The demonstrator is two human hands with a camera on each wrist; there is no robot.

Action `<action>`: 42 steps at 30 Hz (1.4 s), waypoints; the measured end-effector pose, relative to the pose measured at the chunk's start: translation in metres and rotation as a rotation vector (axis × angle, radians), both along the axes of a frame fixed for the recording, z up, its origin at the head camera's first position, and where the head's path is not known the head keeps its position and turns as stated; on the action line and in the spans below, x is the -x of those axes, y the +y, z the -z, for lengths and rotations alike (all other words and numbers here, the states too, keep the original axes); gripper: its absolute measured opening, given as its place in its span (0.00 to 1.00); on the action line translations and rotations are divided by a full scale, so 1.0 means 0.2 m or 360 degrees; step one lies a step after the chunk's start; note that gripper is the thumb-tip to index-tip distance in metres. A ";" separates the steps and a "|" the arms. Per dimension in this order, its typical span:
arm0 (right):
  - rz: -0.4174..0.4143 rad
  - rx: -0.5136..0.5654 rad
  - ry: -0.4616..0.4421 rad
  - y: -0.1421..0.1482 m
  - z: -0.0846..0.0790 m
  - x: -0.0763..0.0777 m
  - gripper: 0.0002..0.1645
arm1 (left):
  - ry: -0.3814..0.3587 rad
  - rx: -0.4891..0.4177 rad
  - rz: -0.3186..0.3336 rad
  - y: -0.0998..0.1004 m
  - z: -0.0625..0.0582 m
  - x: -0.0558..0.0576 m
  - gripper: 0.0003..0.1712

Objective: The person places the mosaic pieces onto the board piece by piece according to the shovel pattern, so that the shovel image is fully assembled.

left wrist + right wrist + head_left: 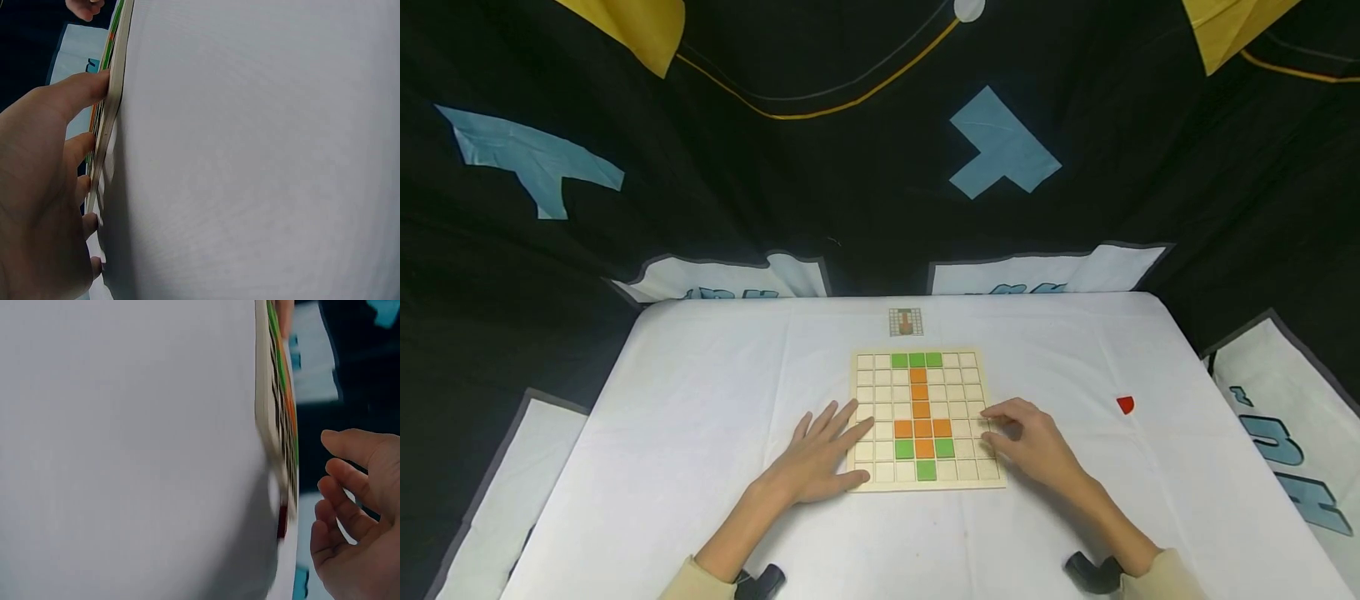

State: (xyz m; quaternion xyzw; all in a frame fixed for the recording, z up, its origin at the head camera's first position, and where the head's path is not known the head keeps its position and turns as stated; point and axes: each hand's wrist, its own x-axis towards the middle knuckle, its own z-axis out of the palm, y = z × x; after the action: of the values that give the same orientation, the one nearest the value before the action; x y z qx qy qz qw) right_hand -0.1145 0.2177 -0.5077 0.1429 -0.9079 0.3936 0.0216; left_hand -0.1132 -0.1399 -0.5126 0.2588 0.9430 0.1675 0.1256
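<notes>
A square wooden grid board (966, 454) lies on the table, with green and orange squares forming an upright figure among pale squares. My left hand (820, 462) rests at the board's left edge, fingers spread over the rim and thumb near its front left corner. Over the right edge of the board hovers my right hand (1033, 442), its fingers loosely bent. In the right wrist view, that hand (359, 500) stands apart from the board (265, 387), and no piece shows between thumb and fingers.
A small red piece (1125, 405) lies to the right of the board. Behind the board is a small card (906, 322) with a printed grid picture. White cloth (700, 400) covers the table, and a dark patterned curtain (850, 200) hangs beyond it.
</notes>
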 end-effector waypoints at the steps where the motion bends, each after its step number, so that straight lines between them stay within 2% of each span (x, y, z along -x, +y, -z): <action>1: 0.0040 0.0000 -0.0026 0.03 0.00 0.01 0.19 | 0.0000 -0.0003 -0.0002 0.00 0.00 0.00 0.43; 5: 0.0196 0.0010 -0.0167 0.14 0.01 0.04 0.21 | -0.0005 -0.0007 -0.0008 0.00 -0.01 0.00 0.43; 8: 0.0249 -0.0013 -0.0228 0.20 0.02 0.06 0.22 | -0.0012 -0.0005 -0.0012 0.00 -0.01 0.00 0.43; 21: 0.0198 -0.0160 -0.0173 0.15 0.05 0.11 0.18 | -0.0022 0.0014 -0.0010 0.00 0.00 0.00 0.44; 30: 0.0196 -0.0183 -0.0161 0.14 0.04 0.12 0.16 | -0.0010 0.0015 -0.0013 0.00 0.00 0.00 0.43; 35: 0.0091 -0.0128 -0.0153 0.11 0.00 0.09 0.16 | -0.0012 0.0015 -0.0012 0.01 0.00 0.00 0.43; 42: -0.0162 -0.0055 -0.0112 0.01 -0.08 0.05 0.15 | -0.0007 0.0007 -0.0009 0.00 0.00 0.00 0.43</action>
State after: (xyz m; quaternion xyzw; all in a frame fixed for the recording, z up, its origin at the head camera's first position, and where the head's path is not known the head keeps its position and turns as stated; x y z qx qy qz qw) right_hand -0.1236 0.2194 -0.4926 0.1755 -0.9062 0.3832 -0.0330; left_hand -0.1133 -0.1393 -0.5116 0.2555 0.9438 0.1662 0.1277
